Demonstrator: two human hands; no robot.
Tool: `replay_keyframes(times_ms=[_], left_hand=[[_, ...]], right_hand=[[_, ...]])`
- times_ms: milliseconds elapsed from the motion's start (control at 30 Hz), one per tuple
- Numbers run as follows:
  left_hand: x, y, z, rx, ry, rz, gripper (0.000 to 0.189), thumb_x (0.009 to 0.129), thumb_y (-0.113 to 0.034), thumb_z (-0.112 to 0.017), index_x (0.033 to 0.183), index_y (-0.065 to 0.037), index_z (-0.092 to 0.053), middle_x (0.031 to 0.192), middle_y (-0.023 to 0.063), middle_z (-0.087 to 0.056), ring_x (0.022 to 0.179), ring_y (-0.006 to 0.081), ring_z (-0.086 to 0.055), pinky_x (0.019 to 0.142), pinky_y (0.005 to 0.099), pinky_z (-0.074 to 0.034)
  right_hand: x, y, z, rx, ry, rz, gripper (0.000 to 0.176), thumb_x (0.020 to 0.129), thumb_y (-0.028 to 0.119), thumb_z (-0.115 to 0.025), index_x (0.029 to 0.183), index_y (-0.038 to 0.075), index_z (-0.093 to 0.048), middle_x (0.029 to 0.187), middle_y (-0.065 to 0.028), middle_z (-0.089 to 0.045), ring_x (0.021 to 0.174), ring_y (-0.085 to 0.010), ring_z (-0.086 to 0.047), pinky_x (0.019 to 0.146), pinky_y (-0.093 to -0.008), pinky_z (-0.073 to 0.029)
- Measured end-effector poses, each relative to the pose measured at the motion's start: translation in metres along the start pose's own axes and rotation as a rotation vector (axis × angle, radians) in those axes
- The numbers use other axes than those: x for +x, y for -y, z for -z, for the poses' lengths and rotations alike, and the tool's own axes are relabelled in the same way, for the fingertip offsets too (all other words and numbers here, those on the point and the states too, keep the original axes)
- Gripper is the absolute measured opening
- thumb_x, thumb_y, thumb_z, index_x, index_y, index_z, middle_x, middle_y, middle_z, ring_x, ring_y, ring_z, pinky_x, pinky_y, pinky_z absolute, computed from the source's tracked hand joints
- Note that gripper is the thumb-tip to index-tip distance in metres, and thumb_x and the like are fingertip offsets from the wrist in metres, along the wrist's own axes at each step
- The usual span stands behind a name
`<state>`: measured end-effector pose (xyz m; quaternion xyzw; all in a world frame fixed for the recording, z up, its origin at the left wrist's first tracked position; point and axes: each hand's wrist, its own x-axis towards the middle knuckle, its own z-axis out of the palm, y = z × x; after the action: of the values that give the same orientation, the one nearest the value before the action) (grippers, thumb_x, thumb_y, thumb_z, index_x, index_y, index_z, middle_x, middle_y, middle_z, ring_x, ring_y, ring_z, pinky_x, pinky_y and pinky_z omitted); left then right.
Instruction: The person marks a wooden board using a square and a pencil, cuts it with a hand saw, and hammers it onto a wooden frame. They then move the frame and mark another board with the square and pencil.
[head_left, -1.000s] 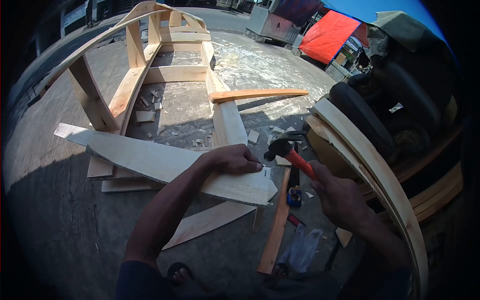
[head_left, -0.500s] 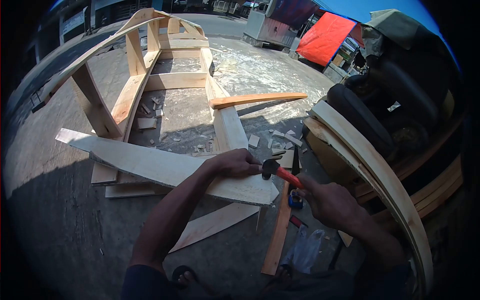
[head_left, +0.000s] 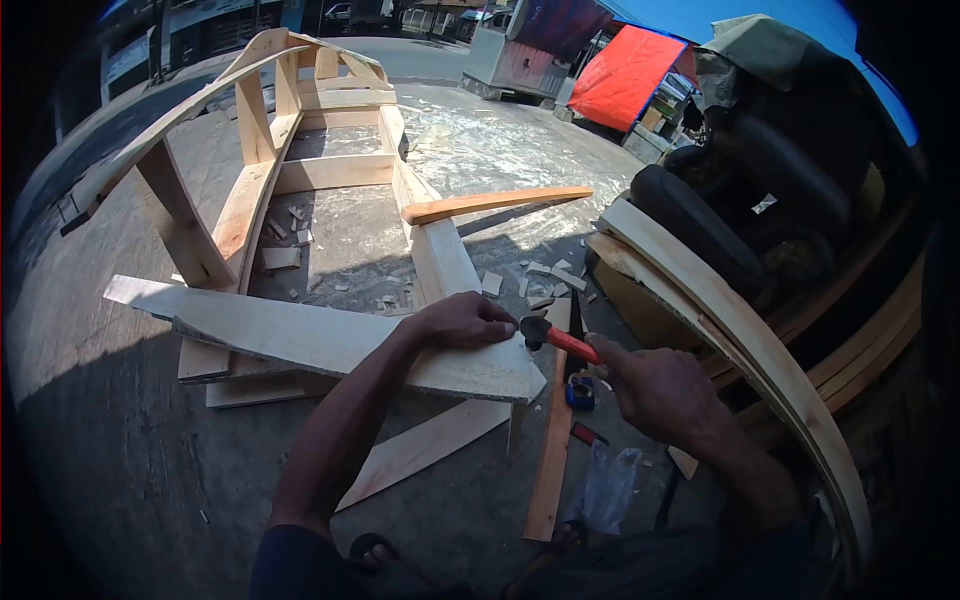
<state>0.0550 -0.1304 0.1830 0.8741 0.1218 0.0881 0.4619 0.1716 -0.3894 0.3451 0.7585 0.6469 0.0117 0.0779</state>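
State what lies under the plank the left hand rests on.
Under the plank, flat boards show at left and a tapered board at right; what supports its middle is hidden.

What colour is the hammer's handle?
Orange-red. The hammer handle shows best in the head view, gripped by the right hand.
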Motion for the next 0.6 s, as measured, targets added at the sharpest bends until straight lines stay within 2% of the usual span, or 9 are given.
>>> replay_keyframes(times_ms=[67,133,167,267,333,400,467,533,600], left_hand=[[0.0,-0.003,0.001,-0.01,-0.061,0.004,0.044,0.097,-0.035,-0.058,0.133,-0.01,-0.064,0.113,0.0164,-0.072,0.103,0.0231,-0.066,0.095,0.0355,-0.047],[0.002,0.004,0.001,-0.112,-0.281,-0.033,0.044,0.092,-0.024,-0.055,0.13,-0.005,-0.065,0.115,0.0178,-0.071,0.104,0.0242,-0.067,0.094,0.0349,-0.048],[-0.002,-0.003,0.001,-0.127,-0.286,0.033,0.047,0.084,-0.016,-0.051,0.126,-0.002,-0.066,0.118,0.0191,-0.071,0.105,0.0267,-0.067,0.096,0.0355,-0.048],[0.004,0.007,-0.008,-0.082,-0.366,0.007,0.05,0.08,-0.014,-0.05,0.126,-0.002,-0.066,0.117,0.0199,-0.07,0.101,0.0288,-0.068,0.095,0.0365,-0.049],[0.006,0.011,-0.013,-0.08,-0.395,-0.004,0.05,0.079,-0.014,-0.049,0.125,-0.002,-0.066,0.117,0.0206,-0.07,0.099,0.0304,-0.068,0.095,0.0373,-0.049],[0.003,0.008,-0.009,-0.112,-0.443,0.023,0.048,0.08,-0.015,-0.049,0.122,-0.002,-0.067,0.117,0.0195,-0.07,0.099,0.0299,-0.068,0.093,0.0372,-0.05],[-0.001,0.004,-0.003,-0.106,-0.474,0.049,0.049,0.08,-0.015,-0.049,0.125,-0.004,-0.065,0.104,0.0162,-0.071,0.088,0.0268,-0.067,0.087,0.0378,-0.051],[0.0,0.011,-0.005,-0.333,-0.544,-0.021,0.051,0.082,-0.017,-0.049,0.13,-0.005,-0.062,0.09,0.0101,-0.065,0.075,0.0195,-0.061,0.076,0.0369,-0.05],[-0.001,0.018,-0.004,-0.377,-0.517,0.032,0.044,0.088,-0.015,-0.047,0.128,-0.003,-0.061,0.082,0.0085,-0.065,0.073,0.0168,-0.06,0.072,0.0341,-0.05]], right_hand=[[-0.015,0.005,-0.007,0.088,-0.178,0.053,0.034,0.102,0.024,-0.052,0.131,0.007,-0.055,0.073,-0.0193,-0.066,0.069,-0.0414,-0.068,0.06,-0.0514,-0.051],[-0.022,0.007,-0.012,0.234,-0.581,0.085,0.033,0.102,0.02,-0.052,0.131,0.004,-0.055,0.076,-0.0204,-0.067,0.071,-0.0401,-0.069,0.058,-0.0473,-0.052],[-0.021,0.005,-0.005,0.258,-0.653,0.148,0.033,0.102,0.016,-0.053,0.132,0.002,-0.053,0.08,-0.0216,-0.068,0.071,-0.039,-0.07,0.057,-0.0459,-0.052],[-0.019,0.016,0.003,0.602,-0.604,-0.067,0.033,0.102,0.016,-0.051,0.132,0.003,-0.051,0.08,-0.0224,-0.068,0.071,-0.0402,-0.07,0.059,-0.0491,-0.052],[-0.006,0.008,-0.034,0.537,-0.707,0.061,0.03,0.103,0.017,-0.049,0.128,0.002,-0.051,0.073,-0.0221,-0.066,0.069,-0.0436,-0.068,0.058,-0.0511,-0.05],[-0.001,0.0,-0.041,0.171,0.032,-0.134,0.027,0.104,0.021,-0.048,0.125,0.004,-0.051,0.068,-0.0224,-0.063,0.069,-0.0459,-0.066,0.057,-0.0523,-0.049],[-0.005,0.004,-0.026,0.126,-0.021,-0.117,0.024,0.104,0.023,-0.049,0.121,0.006,-0.053,0.068,-0.0225,-0.063,0.069,-0.0466,-0.065,0.058,-0.0531,-0.048],[-0.02,0.018,-0.028,0.472,-0.334,-0.122,0.025,0.104,0.024,-0.051,0.123,0.008,-0.054,0.069,-0.0215,-0.063,0.071,-0.0459,-0.066,0.059,-0.0506,-0.049],[-0.033,0.028,-0.022,0.524,-0.369,-0.152,0.025,0.104,0.023,-0.051,0.122,0.007,-0.056,0.069,-0.0212,-0.063,0.071,-0.0449,-0.067,0.059,-0.0488,-0.048]])
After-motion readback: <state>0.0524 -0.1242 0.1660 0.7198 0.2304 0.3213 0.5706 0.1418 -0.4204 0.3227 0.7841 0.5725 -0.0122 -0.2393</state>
